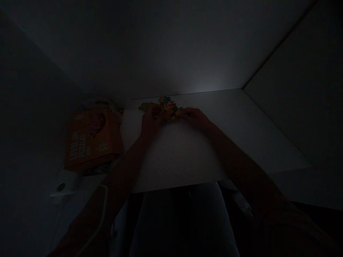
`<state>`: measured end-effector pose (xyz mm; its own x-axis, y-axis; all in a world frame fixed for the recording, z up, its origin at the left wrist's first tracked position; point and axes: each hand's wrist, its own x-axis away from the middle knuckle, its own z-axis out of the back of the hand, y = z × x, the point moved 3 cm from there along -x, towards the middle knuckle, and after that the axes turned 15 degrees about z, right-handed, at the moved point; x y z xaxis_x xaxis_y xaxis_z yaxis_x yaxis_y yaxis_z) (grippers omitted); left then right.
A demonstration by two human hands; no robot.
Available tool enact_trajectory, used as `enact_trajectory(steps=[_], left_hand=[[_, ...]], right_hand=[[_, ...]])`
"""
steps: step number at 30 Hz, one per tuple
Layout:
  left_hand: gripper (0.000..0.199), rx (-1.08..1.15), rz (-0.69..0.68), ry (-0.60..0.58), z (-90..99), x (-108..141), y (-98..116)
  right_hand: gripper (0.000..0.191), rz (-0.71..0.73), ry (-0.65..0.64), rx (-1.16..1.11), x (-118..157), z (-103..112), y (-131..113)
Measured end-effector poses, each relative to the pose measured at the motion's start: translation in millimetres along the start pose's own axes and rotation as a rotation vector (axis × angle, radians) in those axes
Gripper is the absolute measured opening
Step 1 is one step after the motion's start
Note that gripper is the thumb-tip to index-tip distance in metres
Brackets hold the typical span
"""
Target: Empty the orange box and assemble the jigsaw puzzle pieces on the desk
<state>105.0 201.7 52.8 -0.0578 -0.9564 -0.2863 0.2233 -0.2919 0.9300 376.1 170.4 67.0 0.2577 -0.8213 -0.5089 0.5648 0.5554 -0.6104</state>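
Note:
In the dim light, colourful puzzle pieces (169,110) lie joined or close together on a white table (182,153), near its back edge. My left hand (153,118) is at their left side, its fingers curled and closed at the edge of a piece. From the right, my right hand (195,117) pinches a puzzle piece (179,112) between thumb and fingers, at the border of the group. A green piece (145,106) lies behind my left hand. Darkness and my fingers hide the outlines of single pieces.
An orange puzzle box (92,137) marked "LEVEL UP! PUZZLES" stands left of the table, with something pale behind it. A wall (171,53) rises at the table's back edge. A light cord (104,207) crosses my left forearm.

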Motion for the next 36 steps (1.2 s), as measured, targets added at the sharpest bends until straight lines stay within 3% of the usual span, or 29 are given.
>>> enact_trajectory(steps=[7,11,16,22,28,30,33,36], left_hand=[[0.051,0.14,0.118,0.169,11.1,-12,-15],[0.057,0.119,0.131,0.168,11.9,-14,-16],[0.064,0.124,0.147,0.161,12.7,-16,-19],[0.061,0.138,0.119,0.172,12.1,-18,-22],[0.063,0.119,0.121,0.163,10.0,-17,-19],[0.063,0.11,0.118,0.173,8.5,-15,-16],[0.058,0.071,0.074,0.158,4.5,-9,-8],[0.048,0.058,0.03,0.087,-1.4,-2,1]], right_hand=[[0.075,-0.034,0.417,-0.136,-10,25,8],[0.079,-0.026,0.512,-0.106,-12,34,8],[0.079,-0.003,0.438,-0.072,-13,33,5],[0.075,-0.007,0.477,-0.066,-13,44,13],[0.068,-0.344,0.482,0.263,13,94,50],[0.063,-0.436,0.492,0.342,22,101,53],[0.057,-0.415,0.428,0.413,20,89,42],[0.058,-0.185,0.224,0.335,5,54,18]])
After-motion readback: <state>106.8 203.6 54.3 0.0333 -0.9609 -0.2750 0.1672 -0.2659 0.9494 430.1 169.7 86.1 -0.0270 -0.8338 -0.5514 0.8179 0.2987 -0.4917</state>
